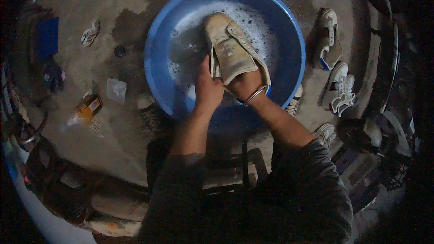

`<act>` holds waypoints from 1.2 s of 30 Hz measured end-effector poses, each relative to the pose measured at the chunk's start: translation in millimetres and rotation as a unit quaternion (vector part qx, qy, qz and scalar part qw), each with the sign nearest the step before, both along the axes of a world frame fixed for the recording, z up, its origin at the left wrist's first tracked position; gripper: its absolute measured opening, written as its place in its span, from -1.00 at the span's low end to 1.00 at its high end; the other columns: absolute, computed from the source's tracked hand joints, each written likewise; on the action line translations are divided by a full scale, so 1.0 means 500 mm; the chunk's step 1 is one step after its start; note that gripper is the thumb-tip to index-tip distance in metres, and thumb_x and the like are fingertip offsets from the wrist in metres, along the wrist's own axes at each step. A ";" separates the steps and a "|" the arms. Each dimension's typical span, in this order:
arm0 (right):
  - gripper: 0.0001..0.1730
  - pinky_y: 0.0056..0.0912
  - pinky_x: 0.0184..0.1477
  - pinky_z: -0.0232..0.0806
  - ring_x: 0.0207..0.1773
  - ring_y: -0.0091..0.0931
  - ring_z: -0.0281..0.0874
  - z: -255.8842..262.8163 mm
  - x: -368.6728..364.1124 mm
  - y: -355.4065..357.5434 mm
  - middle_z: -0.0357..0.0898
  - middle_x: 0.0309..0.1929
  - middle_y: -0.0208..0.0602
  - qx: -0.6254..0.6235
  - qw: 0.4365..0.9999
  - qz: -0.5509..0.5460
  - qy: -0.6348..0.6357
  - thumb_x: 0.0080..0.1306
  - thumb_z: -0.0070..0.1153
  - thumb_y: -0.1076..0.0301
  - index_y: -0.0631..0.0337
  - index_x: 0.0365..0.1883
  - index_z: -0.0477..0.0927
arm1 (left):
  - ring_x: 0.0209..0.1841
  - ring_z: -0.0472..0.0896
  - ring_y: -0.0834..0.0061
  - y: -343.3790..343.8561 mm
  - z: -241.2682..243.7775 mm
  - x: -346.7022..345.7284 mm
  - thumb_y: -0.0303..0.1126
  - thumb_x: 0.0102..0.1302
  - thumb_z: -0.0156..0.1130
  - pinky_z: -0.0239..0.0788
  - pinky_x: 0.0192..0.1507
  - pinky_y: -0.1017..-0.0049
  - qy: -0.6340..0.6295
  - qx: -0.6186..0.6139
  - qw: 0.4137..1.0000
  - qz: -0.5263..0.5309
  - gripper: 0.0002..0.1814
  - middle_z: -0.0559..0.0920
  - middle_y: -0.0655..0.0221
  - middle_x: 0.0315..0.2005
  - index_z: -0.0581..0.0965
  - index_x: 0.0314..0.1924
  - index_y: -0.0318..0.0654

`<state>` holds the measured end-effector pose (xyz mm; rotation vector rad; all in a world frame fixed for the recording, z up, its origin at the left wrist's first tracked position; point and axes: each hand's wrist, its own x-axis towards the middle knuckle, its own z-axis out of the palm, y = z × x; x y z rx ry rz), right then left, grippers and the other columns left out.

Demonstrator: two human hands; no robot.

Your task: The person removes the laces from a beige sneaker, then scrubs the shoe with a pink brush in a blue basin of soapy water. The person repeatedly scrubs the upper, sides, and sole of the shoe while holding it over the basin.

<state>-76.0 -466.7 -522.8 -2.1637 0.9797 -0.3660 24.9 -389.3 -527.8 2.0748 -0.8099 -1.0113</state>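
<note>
A cream-coloured unlaced sneaker (231,49) is held over a round blue plastic basin (154,71), toe pointing away from me. My left hand (209,88) grips the shoe's left side near the heel, thumb raised along the edge. The fingers of my right hand (249,83) reach inside the shoe's opening, under the tongue, so their tips are hidden. A metal bangle (255,96) circles the right wrist. Below the shoe, soapy water (184,49) with white foam fills the basin's bottom.
Several sneakers stand on the right, including one white-and-tan sneaker (329,40) and a laced sneaker (339,88). On the left floor lie a crumpled whitish bundle (90,34), a translucent container (116,90) and a yellow packet (89,107). Wet patches (130,27) darken the concrete beside the basin.
</note>
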 end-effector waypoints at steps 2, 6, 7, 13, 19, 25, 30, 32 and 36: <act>-0.48 -0.19 0.05 0.03 0.03 -0.23 0.22 -0.022 0.004 0.027 0.35 -0.07 -0.15 -0.052 0.995 -0.011 0.085 -0.10 0.03 0.25 0.13 -0.09 0.37 | 0.03 0.26 0.07 -0.008 0.013 -0.015 -0.66 -0.08 -0.08 0.09 0.03 0.35 0.020 0.036 0.999 0.025 -0.36 0.32 0.00 -0.05 0.11 0.11 -0.32; -0.50 -0.23 0.09 -0.01 0.10 -0.30 0.15 -0.029 0.013 0.036 0.29 0.00 -0.22 -0.033 0.965 0.014 0.261 0.01 -0.09 0.15 0.11 -0.05 0.34 | 0.01 0.32 0.15 0.005 0.000 -0.032 -0.68 -0.04 -0.08 0.12 0.02 0.38 0.020 0.012 0.998 0.061 -0.39 0.34 0.04 -0.04 0.13 0.10 -0.29; -0.51 -0.26 0.11 -0.02 0.11 -0.31 0.15 -0.049 0.010 0.040 0.28 0.02 -0.23 -0.052 0.969 0.004 0.242 0.04 -0.13 0.13 0.10 -0.04 0.34 | 0.01 0.34 0.19 0.004 0.006 -0.037 -0.69 -0.03 -0.08 0.14 0.01 0.41 0.021 0.002 0.998 0.062 -0.40 0.35 0.07 -0.04 0.14 0.10 -0.28; -0.52 -0.38 0.15 -0.04 0.12 -0.35 0.15 -0.060 0.022 0.022 0.26 0.06 -0.26 -0.041 0.972 0.014 0.230 0.12 -0.25 0.10 0.08 0.00 0.31 | 0.04 0.31 0.21 0.004 0.009 -0.053 -0.70 -0.02 -0.12 0.09 0.05 0.43 0.012 0.004 0.998 0.068 -0.40 0.33 0.05 -0.03 0.10 0.11 -0.34; -0.49 -0.41 0.12 0.01 0.08 -0.32 0.20 -0.088 0.003 0.030 0.31 0.01 -0.22 -0.049 0.980 -0.030 0.189 0.09 -0.21 0.02 0.09 -0.03 0.34 | 0.00 0.31 0.08 0.009 -0.003 -0.060 -0.60 -0.07 -0.07 0.11 0.02 0.34 0.020 -0.040 0.995 0.093 -0.38 0.33 0.00 -0.05 0.12 0.10 -0.33; -0.47 -0.42 0.10 0.03 0.07 -0.31 0.21 -0.053 0.017 0.018 0.32 0.00 -0.21 0.119 0.978 -0.079 0.152 0.08 -0.16 0.04 0.15 -0.03 0.33 | 0.07 0.24 0.23 0.013 -0.013 -0.061 -0.64 0.00 -0.01 0.04 0.08 0.40 -0.039 0.011 0.997 0.063 -0.39 0.26 0.08 0.02 0.08 0.11 -0.33; -0.50 -0.40 0.15 -0.01 0.14 -0.30 0.12 -0.149 -0.001 0.083 0.21 0.08 -0.18 0.014 0.984 -0.026 0.176 0.09 -0.12 0.20 0.16 0.02 0.27 | 0.02 0.27 0.28 0.040 -0.069 -0.063 -0.44 0.09 0.03 0.11 0.01 0.42 0.069 0.062 0.994 0.062 -0.45 0.28 0.09 0.00 0.12 0.08 -0.33; -0.50 -0.39 0.13 0.02 0.10 -0.28 0.16 -0.154 -0.011 0.103 0.26 0.04 -0.14 0.012 0.987 -0.037 0.159 0.03 -0.06 0.23 0.14 -0.01 0.30 | -0.02 0.32 0.22 0.053 -0.089 -0.054 -0.43 0.09 0.00 0.14 -0.02 0.38 0.117 0.088 0.988 0.041 -0.53 0.36 0.08 -0.07 0.20 0.04 -0.36; -0.49 -0.29 0.09 0.03 0.07 -0.29 0.19 -0.016 -0.010 0.048 0.28 0.01 -0.14 0.032 0.970 -0.003 0.243 -0.03 -0.02 0.25 0.11 -0.03 0.33 | -0.16 0.44 0.23 0.059 -0.093 -0.022 -0.51 0.04 -0.07 0.27 -0.15 0.39 0.219 0.155 0.959 0.088 -0.62 0.45 0.04 -0.19 0.32 -0.08 -0.42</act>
